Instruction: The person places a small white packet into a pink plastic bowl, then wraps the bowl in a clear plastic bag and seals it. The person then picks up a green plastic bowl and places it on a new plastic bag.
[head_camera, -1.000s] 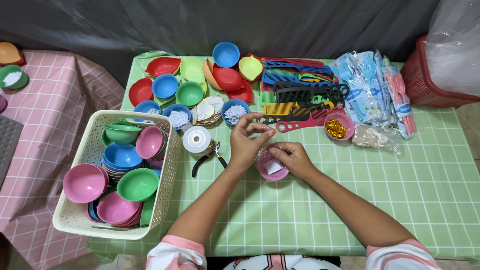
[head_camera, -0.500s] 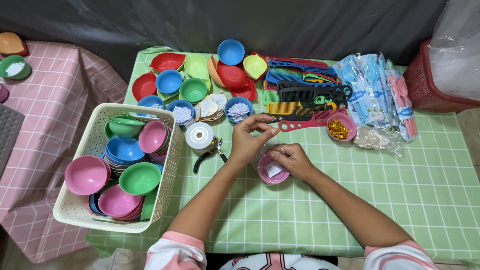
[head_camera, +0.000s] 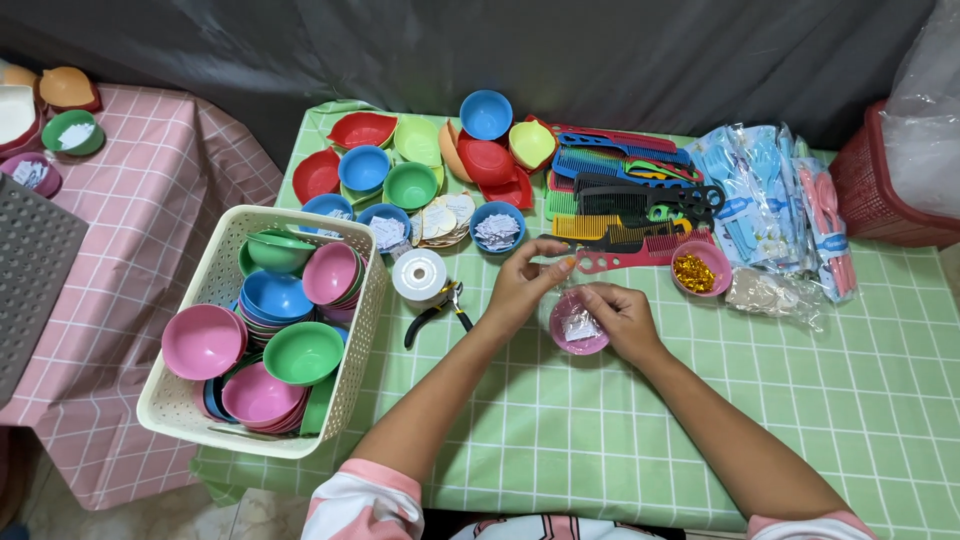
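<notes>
One small pink bowl (head_camera: 578, 325) with a white scrap inside, cupped by the curled fingers of the right hand (head_camera: 618, 318) on the green checked tablecloth (head_camera: 640, 430). Just left of that grip, left hand (head_camera: 522, 285) with thumb and fingertips pinched together above the bowl's rim; whatever sits in the pinch too small to make out. Further left, pliers (head_camera: 435, 310) and a white tape roll (head_camera: 419, 274), then a cream basket (head_camera: 190, 405) of coloured bowls. Beyond the hands, combs (head_camera: 620, 215)
</notes>
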